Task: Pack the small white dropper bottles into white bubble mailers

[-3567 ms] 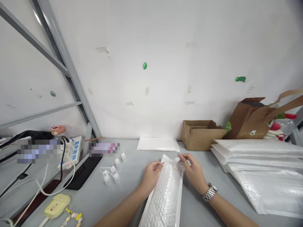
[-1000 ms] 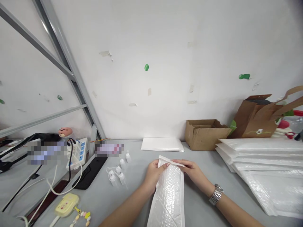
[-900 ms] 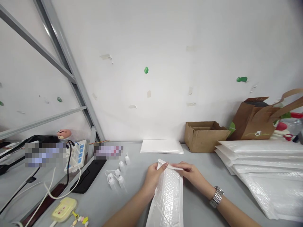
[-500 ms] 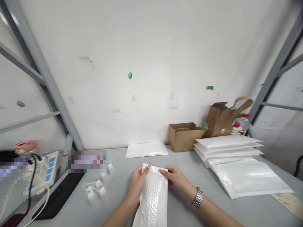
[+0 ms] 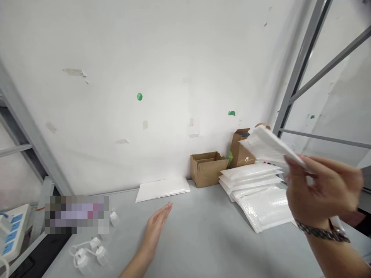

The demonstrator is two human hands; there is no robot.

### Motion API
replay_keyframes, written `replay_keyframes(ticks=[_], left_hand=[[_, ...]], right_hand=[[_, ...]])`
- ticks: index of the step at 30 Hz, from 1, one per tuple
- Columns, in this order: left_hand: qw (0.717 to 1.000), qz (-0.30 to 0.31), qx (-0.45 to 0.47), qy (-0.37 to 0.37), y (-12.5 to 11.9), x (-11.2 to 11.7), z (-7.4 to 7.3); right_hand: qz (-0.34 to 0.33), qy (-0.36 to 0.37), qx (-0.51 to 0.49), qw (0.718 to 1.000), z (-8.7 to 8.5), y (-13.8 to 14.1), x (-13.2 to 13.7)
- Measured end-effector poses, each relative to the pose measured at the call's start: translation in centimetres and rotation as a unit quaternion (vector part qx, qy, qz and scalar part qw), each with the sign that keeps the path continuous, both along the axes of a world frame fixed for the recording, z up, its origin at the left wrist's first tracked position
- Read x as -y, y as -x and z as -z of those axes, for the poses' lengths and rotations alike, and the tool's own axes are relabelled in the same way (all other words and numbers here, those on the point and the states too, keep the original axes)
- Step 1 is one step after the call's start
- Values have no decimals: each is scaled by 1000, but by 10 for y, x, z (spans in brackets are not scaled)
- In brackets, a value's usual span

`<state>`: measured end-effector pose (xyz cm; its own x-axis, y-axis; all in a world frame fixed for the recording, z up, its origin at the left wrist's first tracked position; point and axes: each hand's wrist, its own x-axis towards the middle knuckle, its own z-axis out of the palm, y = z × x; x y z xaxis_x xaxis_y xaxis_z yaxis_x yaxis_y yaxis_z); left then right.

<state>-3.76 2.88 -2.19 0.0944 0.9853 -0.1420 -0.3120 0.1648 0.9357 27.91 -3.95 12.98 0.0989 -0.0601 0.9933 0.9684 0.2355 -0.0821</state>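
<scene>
My right hand (image 5: 321,185), with a metal watch (image 5: 321,230) at the wrist, grips a white bubble mailer (image 5: 268,144) by one edge. It holds the mailer raised and tilted, in front of the paper bag at the right. Below it lies a stack of white bubble mailers (image 5: 255,179), with one mailer (image 5: 266,206) slanting off its near side. My left hand (image 5: 156,224) is above the grey table, fingers stretched out and nothing in them. A flat white mailer (image 5: 164,189) lies beyond it against the wall.
Several small clear bottles with white caps (image 5: 82,260) stand on the grey table (image 5: 197,243) at left. A cardboard box (image 5: 207,172) and a brown paper bag (image 5: 242,154) stand at the back. A power strip (image 5: 16,231) is at far left; metal frame posts (image 5: 301,69) flank the table.
My right hand has lifted the bubble mailer from the front middle up to the right. My left hand has let go of it. The view has swung to the right.
</scene>
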Motion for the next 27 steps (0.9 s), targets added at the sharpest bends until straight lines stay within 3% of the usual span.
replay_keyframes(ticks=[2, 4, 7, 10, 12, 14, 17, 19, 21, 23, 27], left_hand=[[1000, -3, -5, 4, 1, 0, 2], [1000, -3, -16, 6, 1, 0, 4], [1000, -1, -23, 4, 2, -1, 7], [1000, -3, -21, 3, 2, -2, 6], [1000, -5, -17, -1, 2, -1, 3], [1000, -4, -14, -7, 1, 0, 1], [1000, 1, -25, -8, 1, -1, 3], [999, 6, -38, -8, 1, -2, 7], [999, 11, -48, -5, 1, -3, 9], [999, 13, -52, 4, 1, -3, 9], [999, 3, -48, -3, 0, -2, 7]], right_hand=[[91, 23, 84, 992, 9, -11, -11], [138, 135, 158, 968, 26, -20, -29], [156, 294, 258, 907, 54, -30, -60], [161, 364, 303, 866, 73, -35, -80], [164, 366, 297, 866, 77, -34, -87], [159, 335, 274, 887, 77, -27, -88], [98, 269, 245, 926, 77, -3, -88], [20, 273, 251, 928, 82, 23, -91], [-53, 349, 273, 895, 93, 55, -98], [-96, 465, 291, 831, 108, 85, -110], [-98, 513, 293, 801, 141, 128, -144]])
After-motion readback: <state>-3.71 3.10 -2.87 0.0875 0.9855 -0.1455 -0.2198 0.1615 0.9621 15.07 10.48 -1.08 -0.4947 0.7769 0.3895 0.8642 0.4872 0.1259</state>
